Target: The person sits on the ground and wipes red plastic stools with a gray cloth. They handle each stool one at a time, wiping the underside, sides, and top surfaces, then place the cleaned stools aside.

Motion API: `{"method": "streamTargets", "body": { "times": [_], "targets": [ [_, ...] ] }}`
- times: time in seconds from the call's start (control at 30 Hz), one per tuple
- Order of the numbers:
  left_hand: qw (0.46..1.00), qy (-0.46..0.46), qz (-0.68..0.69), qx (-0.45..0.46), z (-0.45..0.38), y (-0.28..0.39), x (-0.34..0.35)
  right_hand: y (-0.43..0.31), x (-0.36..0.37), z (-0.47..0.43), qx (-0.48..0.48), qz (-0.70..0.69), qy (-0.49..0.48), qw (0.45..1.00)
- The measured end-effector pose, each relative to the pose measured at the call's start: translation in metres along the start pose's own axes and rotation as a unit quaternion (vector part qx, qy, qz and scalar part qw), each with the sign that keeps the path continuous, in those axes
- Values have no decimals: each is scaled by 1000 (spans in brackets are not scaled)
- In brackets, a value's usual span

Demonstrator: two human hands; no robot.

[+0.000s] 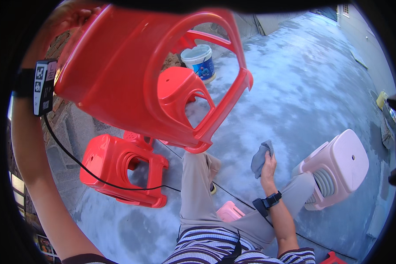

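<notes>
Up at the top left, my left hand (81,15) grips the edge of a red plastic stool (118,76). That stool is held tilted off the floor, its seat towards the left and its leg ends towards the right and my knee. Part of my left hand is dim at the picture's rim. My right hand (268,167) holds a crumpled grey cloth (260,160) in front of my right thigh, apart from the stool. The fingers close around the cloth's lower right side. Each wrist wears a strapped device.
Another red stool (95,161) stands at the left; one more (176,82) shows through the raised stool's opening. Behind it is a white bucket (198,54) with a blue label. A pale pink stool (349,158) is beside my right knee. A black cable (85,167) hangs from my left wrist.
</notes>
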State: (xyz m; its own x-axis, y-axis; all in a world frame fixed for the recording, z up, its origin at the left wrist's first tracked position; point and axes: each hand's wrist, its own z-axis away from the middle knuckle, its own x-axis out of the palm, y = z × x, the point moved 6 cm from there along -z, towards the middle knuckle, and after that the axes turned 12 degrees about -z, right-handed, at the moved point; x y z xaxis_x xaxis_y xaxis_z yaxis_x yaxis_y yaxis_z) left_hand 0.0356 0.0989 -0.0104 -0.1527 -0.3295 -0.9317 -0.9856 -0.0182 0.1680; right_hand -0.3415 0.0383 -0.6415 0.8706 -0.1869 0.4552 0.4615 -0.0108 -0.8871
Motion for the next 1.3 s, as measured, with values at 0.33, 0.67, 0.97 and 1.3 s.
{"method": "streamTargets", "body": {
  "times": [0.33, 0.67, 0.97, 1.3],
  "targets": [
    [962, -189, 136, 146, -120, 21, 240, -31, -36, -8, -157, -83, 204, 963],
    [888, -323, 323, 49, -107, 34, 526, -10, -81, -6, -154, -47, 265, 951],
    [890, -334, 297, 94, -51, 56, 607, -13, -73, -3, -128, -44, 234, 963],
    [891, -336, 283, 119, -10, 60, 630, -12, -61, -5, -92, -73, 179, 977]
  ]
}}
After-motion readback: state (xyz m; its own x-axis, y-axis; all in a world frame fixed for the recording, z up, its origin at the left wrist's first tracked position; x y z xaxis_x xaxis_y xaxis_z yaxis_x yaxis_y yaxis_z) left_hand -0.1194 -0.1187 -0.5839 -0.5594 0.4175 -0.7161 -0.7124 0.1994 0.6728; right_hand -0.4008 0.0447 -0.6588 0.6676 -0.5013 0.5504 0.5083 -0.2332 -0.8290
